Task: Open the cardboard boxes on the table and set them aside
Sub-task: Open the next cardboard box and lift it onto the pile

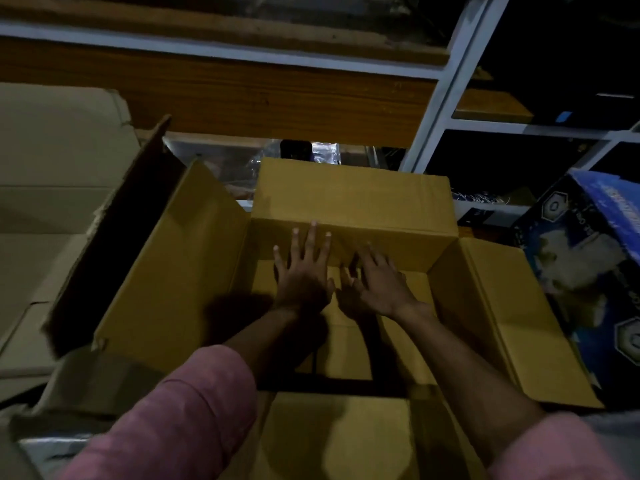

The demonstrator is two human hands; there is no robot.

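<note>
Pink sleeves [180, 410], both hands flat inside open cardboard box [349, 192].

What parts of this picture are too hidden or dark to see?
Head view only:
- Floor of the open cardboard box: mostly covered by the left hand, right hand and their shadows.
- Shelves at the far right: too dark to tell what they hold.
- Blue printed box: cut off by the right edge, print blurred.
- Table: hidden under boxes.

open cardboard box [349, 195] plain yellow-brown, no print. sleeves [180, 410] pink; second box [52, 161] at left paler tan. carton [595, 258] at right blue with white markings; shelf frame [446, 84] white, boards brown.
</note>
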